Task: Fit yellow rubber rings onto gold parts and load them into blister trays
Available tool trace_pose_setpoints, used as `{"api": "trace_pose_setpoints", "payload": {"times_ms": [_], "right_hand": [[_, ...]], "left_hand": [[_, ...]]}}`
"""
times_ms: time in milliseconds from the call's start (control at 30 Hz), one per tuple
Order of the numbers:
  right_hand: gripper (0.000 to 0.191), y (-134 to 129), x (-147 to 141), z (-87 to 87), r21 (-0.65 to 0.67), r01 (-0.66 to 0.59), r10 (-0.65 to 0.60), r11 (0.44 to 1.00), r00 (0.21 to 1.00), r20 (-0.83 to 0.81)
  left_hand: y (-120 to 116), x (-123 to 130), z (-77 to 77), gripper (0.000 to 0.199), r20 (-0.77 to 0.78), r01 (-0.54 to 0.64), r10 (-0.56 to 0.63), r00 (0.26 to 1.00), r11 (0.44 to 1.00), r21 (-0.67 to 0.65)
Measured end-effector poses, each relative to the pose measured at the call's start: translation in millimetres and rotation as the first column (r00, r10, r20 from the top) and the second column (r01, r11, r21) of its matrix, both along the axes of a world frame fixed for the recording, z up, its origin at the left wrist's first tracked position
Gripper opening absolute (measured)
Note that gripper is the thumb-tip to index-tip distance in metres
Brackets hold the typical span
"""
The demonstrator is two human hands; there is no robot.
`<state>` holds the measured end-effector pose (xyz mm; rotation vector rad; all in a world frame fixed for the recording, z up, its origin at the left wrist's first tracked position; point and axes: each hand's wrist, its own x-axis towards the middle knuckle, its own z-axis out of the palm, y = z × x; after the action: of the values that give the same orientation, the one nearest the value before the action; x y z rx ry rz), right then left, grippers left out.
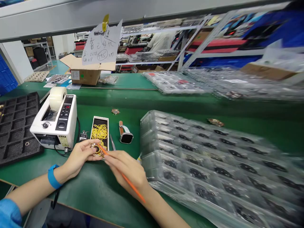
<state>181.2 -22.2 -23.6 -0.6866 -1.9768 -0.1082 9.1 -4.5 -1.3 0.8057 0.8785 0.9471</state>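
Note:
My left hand (77,158), with a blue band at its wrist, pinches a round gold watch part (97,150) by its edge. In my right hand (128,169) is a thin orange stick (133,186), its tip touching or just over the gold part. Both hands are at the near end of a white box (108,126) with yellow rings (99,131) inside. Grey tweezers (112,142) lie beside the box, and a smartwatch (126,137) with a brown and white strap rests to the right of them.
A white tape dispenser (71,110) and a black foam tray (14,126) stand on the left. Stacked clear plastic trays (152,158) with dark parts fill the right. Small gold parts (115,111) lie farther back. An open carton (85,76) sits behind, below a hanging handwritten sheet (102,44).

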Motion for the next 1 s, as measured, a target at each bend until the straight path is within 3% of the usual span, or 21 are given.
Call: {"api": "trace_pose_setpoints", "payload": {"times_ms": [133,267,367,467,600,1000], "right_hand": [[0.019,-4,3,8.7,-0.268,0.057,-0.147,0.962,0.933,-0.327],[0.026,-7,7,7.9,-0.398,0.015,-0.190,0.917,0.895,-0.404],[0.031,-9,6,3.9,-0.299,0.117,-0.215,0.947,0.923,-0.320],[0.023,-10,-2,1.5,-0.142,0.181,-0.203,0.973,0.965,-0.164],[0.012,-8,-16,0.5,-0.067,0.280,-0.281,0.958,0.960,-0.003],[0.010,-4,-19,-5.0,-0.295,0.275,-0.304,0.915,0.951,-0.057]], "left_hand": [[2,-1,-2.5,0.036,-0.094,0.010,-0.006,0.996,0.999,0.048],[0,0,-2.0,0.027,-0.152,0.028,-0.009,0.988,0.992,0.119],[-2,2,-1.7,0.025,-0.189,0.022,0.005,0.982,0.990,0.141],[-4,5,-2.5,0.026,-0.206,-0.009,0.047,0.977,0.983,0.184],[-11,9,-3.6,0.036,-0.205,-0.004,0.058,0.977,0.967,0.255],[-20,9,-3.1,0.050,-0.457,0.229,-0.013,0.889,0.878,0.421]]}}
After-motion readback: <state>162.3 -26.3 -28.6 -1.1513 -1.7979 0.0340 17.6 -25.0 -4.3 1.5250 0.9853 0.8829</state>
